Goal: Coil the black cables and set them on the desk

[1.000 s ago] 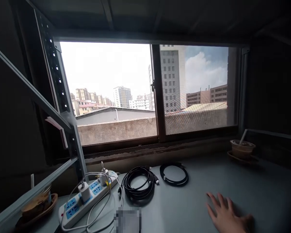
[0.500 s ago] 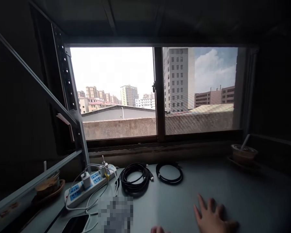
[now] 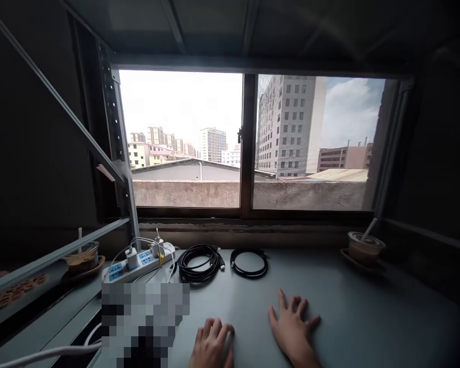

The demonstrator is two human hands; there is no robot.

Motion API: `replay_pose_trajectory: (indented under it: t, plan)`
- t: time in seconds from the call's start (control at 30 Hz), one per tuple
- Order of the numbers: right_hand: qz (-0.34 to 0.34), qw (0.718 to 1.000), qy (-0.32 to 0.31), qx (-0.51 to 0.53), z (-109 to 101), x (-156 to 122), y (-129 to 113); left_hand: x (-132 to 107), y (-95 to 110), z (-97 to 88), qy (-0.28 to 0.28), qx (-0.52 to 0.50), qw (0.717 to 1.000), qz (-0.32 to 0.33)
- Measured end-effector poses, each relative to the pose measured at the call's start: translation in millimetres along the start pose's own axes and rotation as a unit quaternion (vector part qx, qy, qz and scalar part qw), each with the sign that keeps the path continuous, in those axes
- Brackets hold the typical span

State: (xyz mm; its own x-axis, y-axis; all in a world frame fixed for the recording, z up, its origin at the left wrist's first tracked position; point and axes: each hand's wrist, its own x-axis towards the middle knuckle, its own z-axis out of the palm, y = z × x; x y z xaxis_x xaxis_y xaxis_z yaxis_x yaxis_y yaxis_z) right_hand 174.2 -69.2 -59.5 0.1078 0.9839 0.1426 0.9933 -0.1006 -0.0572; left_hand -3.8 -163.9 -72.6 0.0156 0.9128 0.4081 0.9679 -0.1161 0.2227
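My left hand (image 3: 211, 345) rests on the grey tabletop (image 3: 348, 317) with its fingers bent downward, slightly apart, and the thumb off to the side. Nothing shows in it. To its right, my right hand (image 3: 293, 327) lies palm down on the same surface, fingers spread and holding nothing. Beyond the hands lie two black cable bundles: a thick coil (image 3: 183, 274) with light-tipped connectors, and a thinner single coil (image 3: 248, 275) to its right. Neither hand touches them.
A white power strip (image 3: 138, 266) with plugged-in chargers and white cords stands at left, behind a pixelated patch. Cups with straws sit at left (image 3: 83, 259) and right (image 3: 365, 250). A metal shelf post (image 3: 129, 204) and diagonal brace (image 3: 57, 99) frame the window.
My left hand has come much further into view from the bottom edge. The right hand appears further left and higher, and the whole view has shifted somewhat. The cable coils lie as before.
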Motion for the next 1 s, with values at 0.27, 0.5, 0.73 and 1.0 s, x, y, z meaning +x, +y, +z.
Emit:
replay_pose_trajectory:
  t: [0.27, 0.5, 0.73, 1.0]
  plan:
    - [-0.057, 0.997, -0.051, 0.030, -21.2, -2.8, 5.3, 9.6, 35.5, -38.8, -0.051, -0.048, 0.998, 0.009]
    - [-0.145, 0.985, -0.069, 0.070, -14.1, 2.5, 22.3, 8.3, 40.1, -44.5, -0.054, -0.083, 0.990, 0.104]
    - [-0.230, 0.949, -0.042, 0.210, -8.5, 48.3, 37.5, 3.5, 46.3, -49.3, -0.047, -0.110, 0.976, 0.180]
    - [-0.100, 0.945, 0.003, 0.311, 8.6, 123.3, 35.6, 11.3, 58.6, -45.2, 0.056, -0.153, 0.955, 0.249]
